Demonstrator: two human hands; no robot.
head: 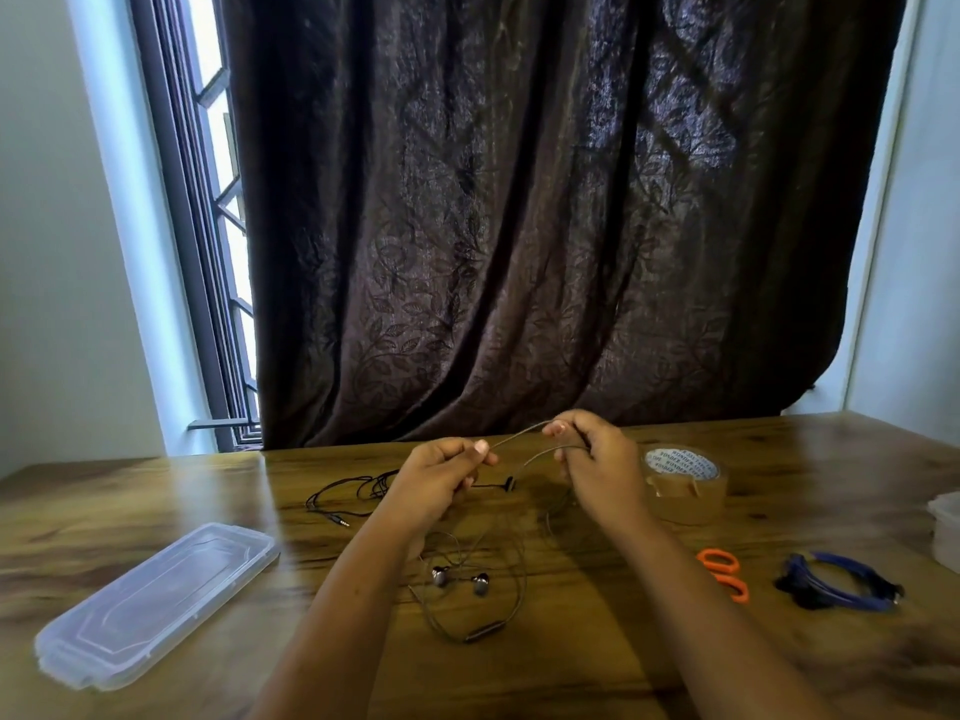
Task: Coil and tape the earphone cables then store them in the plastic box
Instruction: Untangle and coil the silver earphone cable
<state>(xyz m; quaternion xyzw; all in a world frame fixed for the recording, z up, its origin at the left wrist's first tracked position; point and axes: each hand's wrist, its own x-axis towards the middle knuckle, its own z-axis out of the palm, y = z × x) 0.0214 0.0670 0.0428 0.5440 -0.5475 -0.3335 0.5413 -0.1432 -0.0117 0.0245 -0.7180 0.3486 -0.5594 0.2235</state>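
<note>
A grey earphone cable [519, 440] stretches between my two hands above the wooden table [156, 491]. My left hand [441, 472] pinches one end of that stretch between thumb and fingers. My right hand [589, 454] grips the cable, which loops round its fingers. The rest of the cable hangs down to the table, where its two metal earbuds [460, 582] and inline remote [480, 635] lie between my forearms. A clear plastic box [156, 602] lies shut at the near left.
A black earphone set [353, 493] lies loose behind my left hand. A roll of brown tape [685, 485] stands right of my right hand. Orange-handled scissors [724, 571], a coiled blue cable [841, 582] and a clear container's edge [946, 527] are at the right. A dark curtain hangs behind.
</note>
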